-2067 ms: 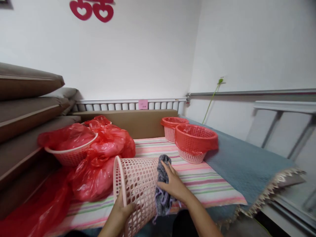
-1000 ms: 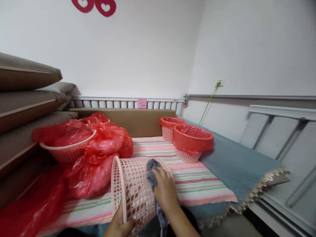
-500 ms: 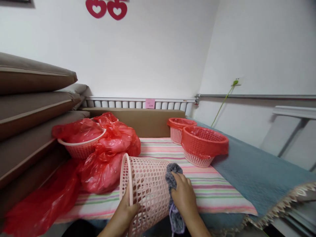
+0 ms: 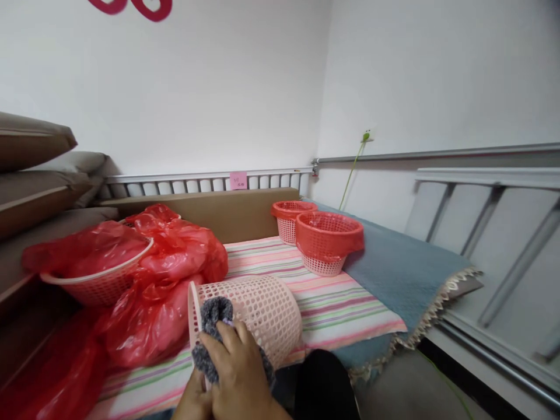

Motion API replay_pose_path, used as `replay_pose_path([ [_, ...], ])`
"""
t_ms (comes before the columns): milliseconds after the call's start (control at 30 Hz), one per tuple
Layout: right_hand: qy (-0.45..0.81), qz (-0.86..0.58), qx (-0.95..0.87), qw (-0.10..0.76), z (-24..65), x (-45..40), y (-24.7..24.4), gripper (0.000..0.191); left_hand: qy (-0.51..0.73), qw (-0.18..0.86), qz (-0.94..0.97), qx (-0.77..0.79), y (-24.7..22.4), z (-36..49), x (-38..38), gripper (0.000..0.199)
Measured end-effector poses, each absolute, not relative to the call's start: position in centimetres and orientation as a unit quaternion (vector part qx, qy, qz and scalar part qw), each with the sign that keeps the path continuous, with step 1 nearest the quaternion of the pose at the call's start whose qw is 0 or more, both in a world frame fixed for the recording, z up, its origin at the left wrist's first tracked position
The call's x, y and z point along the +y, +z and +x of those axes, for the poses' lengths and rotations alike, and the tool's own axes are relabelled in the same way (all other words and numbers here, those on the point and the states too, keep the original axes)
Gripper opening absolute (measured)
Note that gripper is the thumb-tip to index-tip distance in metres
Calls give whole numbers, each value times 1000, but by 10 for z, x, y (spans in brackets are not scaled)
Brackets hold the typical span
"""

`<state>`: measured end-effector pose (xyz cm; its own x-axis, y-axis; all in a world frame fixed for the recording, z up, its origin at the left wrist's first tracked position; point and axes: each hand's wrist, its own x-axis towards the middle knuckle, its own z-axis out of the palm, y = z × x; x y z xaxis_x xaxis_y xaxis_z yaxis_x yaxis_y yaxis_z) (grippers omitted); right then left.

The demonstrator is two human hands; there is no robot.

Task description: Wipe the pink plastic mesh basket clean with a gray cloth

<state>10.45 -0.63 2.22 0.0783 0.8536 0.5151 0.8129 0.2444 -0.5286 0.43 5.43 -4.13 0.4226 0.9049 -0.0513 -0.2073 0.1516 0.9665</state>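
Note:
A pale pink plastic basket (image 4: 262,309) with a mesh of holes lies on its side in front of me, its rim to the left. My left hand (image 4: 195,399) grips the basket's rim low down, partly hidden behind the right one. In my right hand (image 4: 238,367) is a dark grey fuzzy cloth (image 4: 216,315), pressed on the basket's side close to the rim. The two hands are close together. Beneath the basket is a striped cloth (image 4: 350,309).
Two baskets lined with red bags (image 4: 330,236) (image 4: 289,219) stand at the back right. On the left are red plastic bags (image 4: 175,256) and a bag-filled basket (image 4: 96,277), beside stacked cushions (image 4: 35,140). A blue cover (image 4: 394,262) with a fringed edge lies to the right.
My right hand has moved the cloth left, from the basket's bottom end to near its rim. The view has turned to the right. My left hand stays at the rim.

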Motion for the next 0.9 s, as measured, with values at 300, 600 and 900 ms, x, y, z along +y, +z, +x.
replay_pose_path([
  [300,-55,-727,-594,340,177,-1,5,64,401,727,495,256,-20,14,40,83],
  [600,-117,-849,-445,259,252,4,-14,60,353,748,506,245,-16,11,32,82],
  [900,26,-699,-621,354,136,12,32,71,428,732,490,203,-56,13,49,75],
])
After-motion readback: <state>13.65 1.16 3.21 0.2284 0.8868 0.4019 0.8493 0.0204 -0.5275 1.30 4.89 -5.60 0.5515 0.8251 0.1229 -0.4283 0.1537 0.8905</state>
